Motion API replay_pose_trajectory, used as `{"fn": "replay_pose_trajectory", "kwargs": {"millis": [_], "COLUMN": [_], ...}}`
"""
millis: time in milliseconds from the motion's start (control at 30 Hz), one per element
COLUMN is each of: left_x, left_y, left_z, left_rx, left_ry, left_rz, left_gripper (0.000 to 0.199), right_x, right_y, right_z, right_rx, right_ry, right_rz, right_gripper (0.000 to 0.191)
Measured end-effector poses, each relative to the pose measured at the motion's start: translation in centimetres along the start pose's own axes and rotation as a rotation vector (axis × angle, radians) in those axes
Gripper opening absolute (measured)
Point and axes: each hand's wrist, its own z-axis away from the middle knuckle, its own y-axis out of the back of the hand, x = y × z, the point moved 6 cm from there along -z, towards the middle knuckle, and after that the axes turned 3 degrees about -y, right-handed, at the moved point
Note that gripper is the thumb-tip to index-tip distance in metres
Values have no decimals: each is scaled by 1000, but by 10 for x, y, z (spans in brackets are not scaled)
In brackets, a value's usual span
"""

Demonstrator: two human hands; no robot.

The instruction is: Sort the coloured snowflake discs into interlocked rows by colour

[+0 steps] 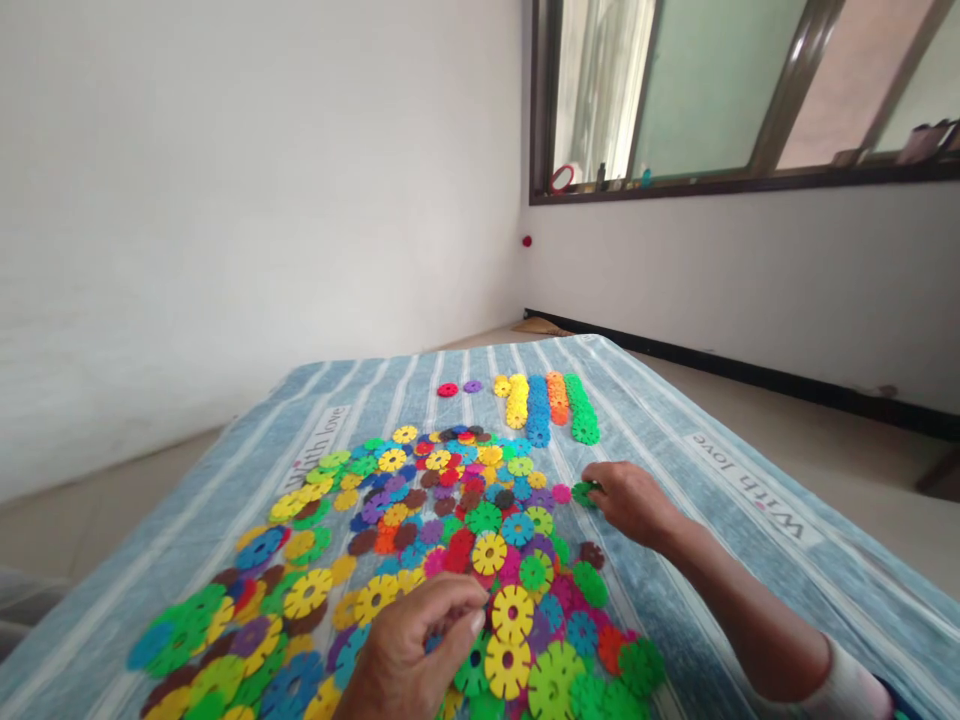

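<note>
And there's the right hand (631,503), fingers (602,474) pinching a green plastic snowflake disc (583,493) at the edge of a heap of coloured discs (450,530) on a striped blue bed cover (675,420)! The left hand (409,655) sits over the heap, fingers bunched together; can't tell if they hold anything.

Multicoloured plastic snowflake discs (484,518) lie flat in a loose heap on a striped cloth (660,440), with what look like single-colour overlapping rows (537,410) beyond.

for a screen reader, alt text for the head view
The right hand pinches a green disc beside a heap of colourful plastic snowflake discs on a blue striped blanket; the left hand is over the heap. Colour-sorted rows lie beyond.
</note>
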Motion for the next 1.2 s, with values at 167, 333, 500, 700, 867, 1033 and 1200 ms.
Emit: {"fn": "replay_pose_trajectory", "kwargs": {"millis": [167, 333, 500, 700, 867, 1033, 1200], "left_x": [6, 6, 9, 7, 8, 5, -1], "left_y": [-4, -5, -4, -2, 0, 0, -1], "left_z": [-3, -2, -2, -2, -2, -1, 1], "left_rx": [-52, -70, -74, -63, -46, -50, -79], "left_ry": [-89, -113, -115, -141, -158, -137, -98], "left_rz": [-52, -71, -61, -121, -147, -139, -130], "left_gripper": [13, 14, 15, 14, 16, 15, 14], "right_x": [-2, -11, 1, 44, 61, 66, 71], "right_y": [-9, -19, -14, -3, -7, -11, -14], "right_z": [-1, -2, -8, -47, -78, -89, -89], "right_rx": [-26, -22, 17, 109, 141, 163, 215], "right_ry": [13, 40, 51, -51, -129, -134, -153], "right_rz": [22, -9, -113, -149, -122, -107, -118], "right_gripper": [16, 20, 26, 34, 39, 37, 39]}}
